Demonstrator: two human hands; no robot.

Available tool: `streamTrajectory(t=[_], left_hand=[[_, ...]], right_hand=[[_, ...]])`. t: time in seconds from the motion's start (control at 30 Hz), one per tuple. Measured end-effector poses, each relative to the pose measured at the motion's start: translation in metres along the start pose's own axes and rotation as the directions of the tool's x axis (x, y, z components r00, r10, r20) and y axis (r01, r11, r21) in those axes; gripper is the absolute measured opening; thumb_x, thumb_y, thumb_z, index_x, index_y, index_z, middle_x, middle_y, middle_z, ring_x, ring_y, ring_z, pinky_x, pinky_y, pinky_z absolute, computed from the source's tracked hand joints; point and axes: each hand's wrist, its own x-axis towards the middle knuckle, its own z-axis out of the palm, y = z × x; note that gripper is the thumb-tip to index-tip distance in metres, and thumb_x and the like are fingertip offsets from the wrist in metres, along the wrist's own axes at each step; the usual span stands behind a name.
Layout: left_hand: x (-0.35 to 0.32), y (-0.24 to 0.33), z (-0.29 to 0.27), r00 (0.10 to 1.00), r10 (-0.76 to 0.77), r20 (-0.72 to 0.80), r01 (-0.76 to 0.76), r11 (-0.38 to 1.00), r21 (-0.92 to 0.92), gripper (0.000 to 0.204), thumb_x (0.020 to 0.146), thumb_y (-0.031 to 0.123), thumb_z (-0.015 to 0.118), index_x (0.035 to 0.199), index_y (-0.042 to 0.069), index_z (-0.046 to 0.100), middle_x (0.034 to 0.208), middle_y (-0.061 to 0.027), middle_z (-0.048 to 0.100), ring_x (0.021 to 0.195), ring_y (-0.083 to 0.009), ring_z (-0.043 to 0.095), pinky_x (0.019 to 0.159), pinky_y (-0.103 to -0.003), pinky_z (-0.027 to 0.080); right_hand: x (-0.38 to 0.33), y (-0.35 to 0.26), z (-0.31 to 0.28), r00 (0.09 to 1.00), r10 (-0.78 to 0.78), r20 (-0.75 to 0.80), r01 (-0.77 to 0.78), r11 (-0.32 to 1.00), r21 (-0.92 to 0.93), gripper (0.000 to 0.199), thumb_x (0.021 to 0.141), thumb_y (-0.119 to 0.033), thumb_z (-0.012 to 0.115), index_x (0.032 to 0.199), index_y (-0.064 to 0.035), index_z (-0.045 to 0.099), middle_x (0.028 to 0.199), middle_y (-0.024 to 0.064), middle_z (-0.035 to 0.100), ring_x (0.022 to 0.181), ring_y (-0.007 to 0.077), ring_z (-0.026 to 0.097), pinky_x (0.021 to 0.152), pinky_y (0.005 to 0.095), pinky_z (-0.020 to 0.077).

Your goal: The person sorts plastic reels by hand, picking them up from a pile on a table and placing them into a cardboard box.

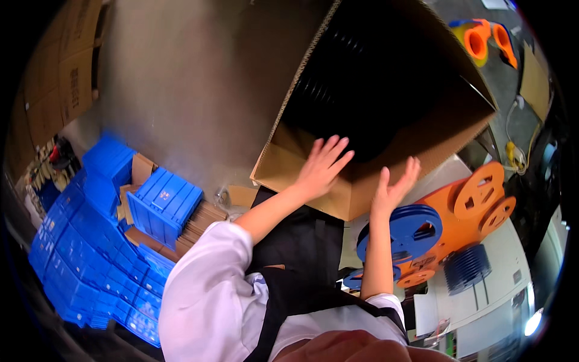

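A large open cardboard box [443,139] stands in front of me. Inside it is dark, with black ribbed things [316,90] along the left part; their kind cannot be made out. My left hand [322,170] is over the near left corner of the box, fingers spread and nothing held. Over the box's near right edge, my right hand [393,190] is raised with its thumb and fingers apart, also holding nothing. Whether either hand touches the cardboard cannot be told.
To the right, an orange panel [443,202] carries orange discs and a blue spoked disc [416,232]. Beside it is a dark blue finned piece [467,268]. Blue plastic bins [166,199] pile up at left with flattened cardboard; orange and yellow parts [479,42] lie far right.
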Motion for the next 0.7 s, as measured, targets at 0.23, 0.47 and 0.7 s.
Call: streamTrajectory(t=[0.23, 0.47, 0.7], left_hand=[[-0.017, -0.062, -0.084, 0.824, -0.439, -0.358, 0.45, 0.891, -0.057, 0.074, 0.079, 0.006, 0.062, 0.143, 0.012, 0.026, 0.142, -0.016, 0.033, 0.13, -0.0346, 0.033, 0.106, -0.041, 0.03], [-0.006, -0.089, -0.07, 0.779, -0.589, -0.215, 0.581, 0.807, -0.109, 0.051, 0.084, 0.007, 0.055, 0.133, 0.02, 0.046, 0.093, -0.0164, 0.066, 0.085, -0.0294, 0.065, 0.077, -0.037, 0.049], [-0.029, -0.128, -0.09, 0.858, -0.462, -0.222, 0.441, 0.886, -0.14, 0.043, 0.084, 0.013, 0.058, 0.126, 0.018, 0.054, 0.09, -0.0158, 0.067, 0.077, -0.028, 0.064, 0.074, -0.037, 0.048]], right_hand=[[-0.047, 0.043, 0.025, 0.85, 0.522, -0.072, -0.472, 0.815, 0.336, 0.071, 0.077, -0.012, 0.07, 0.136, 0.0015, 0.032, 0.139, 0.0224, 0.035, 0.129, 0.0344, 0.034, 0.105, 0.0393, 0.0282], [-0.039, 0.083, 0.065, 0.813, 0.574, -0.094, -0.539, 0.804, 0.25, 0.029, 0.081, -0.015, 0.066, 0.105, 0.0005, 0.061, 0.096, 0.0195, 0.066, 0.091, 0.0357, 0.062, 0.08, 0.0392, 0.047], [-0.059, 0.053, 0.069, 0.837, 0.546, -0.042, -0.535, 0.832, 0.148, 0.032, 0.079, -0.02, 0.068, 0.104, -0.0013, 0.063, 0.095, 0.0185, 0.067, 0.09, 0.0341, 0.063, 0.08, 0.0401, 0.048]])
